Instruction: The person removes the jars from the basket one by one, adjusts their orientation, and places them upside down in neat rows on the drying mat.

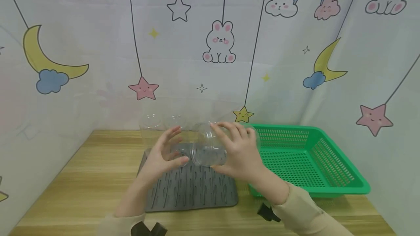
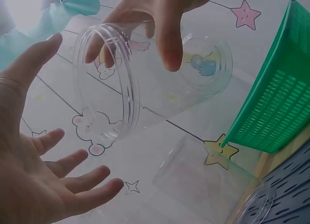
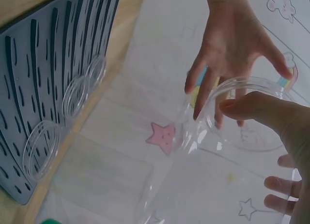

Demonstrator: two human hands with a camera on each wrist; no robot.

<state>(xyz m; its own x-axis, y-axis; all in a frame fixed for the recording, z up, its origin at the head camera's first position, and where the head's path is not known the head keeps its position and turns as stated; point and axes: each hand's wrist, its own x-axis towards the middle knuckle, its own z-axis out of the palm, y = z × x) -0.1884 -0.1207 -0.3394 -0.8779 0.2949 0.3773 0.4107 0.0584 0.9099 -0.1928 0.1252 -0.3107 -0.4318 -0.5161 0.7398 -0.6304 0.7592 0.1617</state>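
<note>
My right hand [image 1: 241, 152] grips a clear plastic jar [image 1: 210, 154] around its side, thumb opposite the fingers. It is held in the air above the grey drying mat [image 1: 197, 196], lying nearly sideways with its wide mouth turned toward my left hand [image 1: 162, 157]. In the left wrist view that left hand [image 2: 43, 180] has its fingers spread, apart from the jar's rim [image 2: 128, 83]. Behind the hands, several more clear jars [image 1: 151, 132] stand mouth down along the mat's far side; their ringed rims [image 3: 41, 149] show in the right wrist view.
A green plastic basket [image 1: 338, 188] with perforated walls sits to the right of the mat on the wooden table [image 1: 75, 181]. Behind the table hangs a white cloth [image 1: 183, 65] printed with rabbits, stars and moons.
</note>
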